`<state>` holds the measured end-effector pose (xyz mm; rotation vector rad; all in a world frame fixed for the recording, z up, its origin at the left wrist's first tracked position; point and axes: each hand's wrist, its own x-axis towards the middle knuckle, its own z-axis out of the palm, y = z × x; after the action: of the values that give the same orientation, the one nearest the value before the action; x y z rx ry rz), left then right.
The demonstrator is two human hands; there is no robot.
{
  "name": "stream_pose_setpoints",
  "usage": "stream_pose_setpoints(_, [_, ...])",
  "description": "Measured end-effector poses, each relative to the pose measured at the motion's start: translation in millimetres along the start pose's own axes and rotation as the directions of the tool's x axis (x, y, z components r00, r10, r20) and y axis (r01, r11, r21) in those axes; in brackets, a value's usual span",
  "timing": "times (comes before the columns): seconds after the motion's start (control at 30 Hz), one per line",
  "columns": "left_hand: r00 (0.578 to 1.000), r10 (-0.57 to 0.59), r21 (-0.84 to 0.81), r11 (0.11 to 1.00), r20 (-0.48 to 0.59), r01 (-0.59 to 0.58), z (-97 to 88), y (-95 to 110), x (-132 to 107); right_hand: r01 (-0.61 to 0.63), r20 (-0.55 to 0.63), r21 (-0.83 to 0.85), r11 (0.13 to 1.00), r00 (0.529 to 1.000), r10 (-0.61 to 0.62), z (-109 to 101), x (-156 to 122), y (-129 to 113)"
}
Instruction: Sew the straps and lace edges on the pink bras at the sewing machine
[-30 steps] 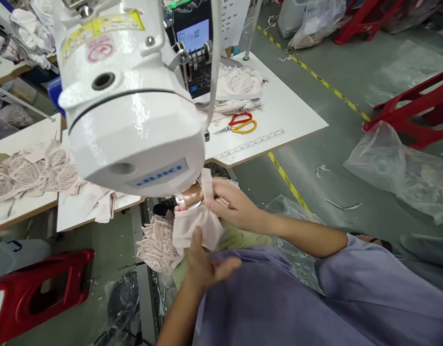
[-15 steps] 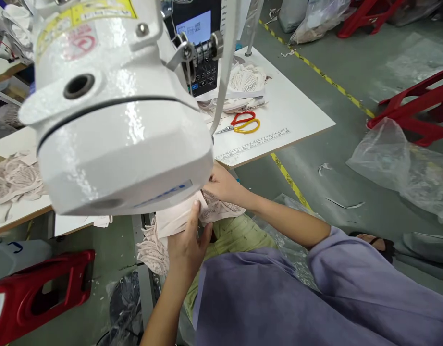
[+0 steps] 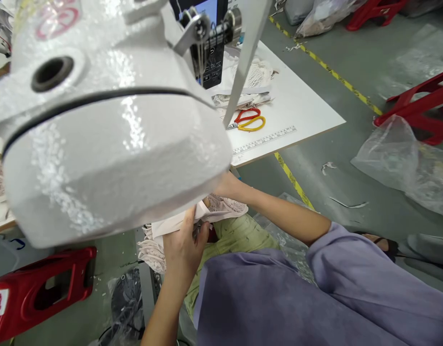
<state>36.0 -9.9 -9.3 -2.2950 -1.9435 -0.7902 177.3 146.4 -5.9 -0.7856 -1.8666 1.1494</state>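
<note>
A white sewing machine head (image 3: 116, 154) fills the upper left and hides the needle area. Below its edge, my left hand (image 3: 183, 245) grips a pale pink fabric piece (image 3: 171, 222), thumb and fingers on its border. My right hand (image 3: 230, 187) reaches under the machine's right end; its fingers are mostly hidden behind the casing. Pinkish lace (image 3: 230, 206) of the same work hangs beside my right hand, over my lap. More ruffled lace fabric (image 3: 151, 254) droops to the left of my left hand.
Red-and-yellow-handled scissors (image 3: 252, 122) and a printed ruler strip (image 3: 266, 140) lie on the white table (image 3: 308, 115), near stacked lace pieces (image 3: 257, 79). Red stools (image 3: 423, 105) and clear plastic bags (image 3: 398, 149) stand on the floor at right. Another red stool (image 3: 73, 278) is at lower left.
The view has moved closer to the machine head, which now looks larger and covers more of my right hand. My left hand keeps its hold on the fabric, which has shifted slightly left.
</note>
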Motion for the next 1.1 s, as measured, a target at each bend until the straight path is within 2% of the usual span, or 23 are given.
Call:
stream_pose_setpoints(0.23, [0.999,-0.016,-0.027,0.999,0.029,0.016,-0.3,-0.7,-1.2,0.020,-0.029,-0.036,0.999,0.999,-0.021,0.4,-0.2,-0.8])
stream_pose_setpoints(0.43, [0.998,-0.038,-0.046,0.998,0.058,0.040,-0.1,-0.6,-1.7,0.026,-0.008,-0.033,0.999,1.000,-0.027,-0.8,-0.5,-3.4])
stream_pose_setpoints(0.67, [0.997,-0.039,-0.040,0.998,0.061,0.041,-1.7,2.2,-0.6,0.083,-0.021,-0.034,0.996,0.996,-0.083,1.6,2.8,6.0])
stream_pose_setpoints(0.83, [1.000,-0.006,0.025,1.000,0.006,0.006,-3.7,-0.1,-3.4,0.117,-0.051,0.017,0.993,0.992,-0.116,5.3,3.8,4.9])
stream_pose_setpoints(0.9, [1.000,-0.003,0.058,0.998,-0.018,0.004,-4.1,-0.7,-4.1,0.100,-0.079,0.032,0.994,0.992,-0.097,5.4,1.4,4.1])
stream_pose_setpoints(1.03, [1.000,0.000,0.049,0.999,0.005,-0.001,-6.3,2.0,-4.2,0.078,-0.197,0.058,0.995,0.978,-0.065,2.7,-7.5,8.1])
stream_pose_setpoints(1.1, [1.000,0.001,0.044,0.999,0.001,-0.001,-8.4,3.5,-3.7,0.066,-0.206,0.079,0.995,0.977,-0.048,0.6,-11.7,11.4])
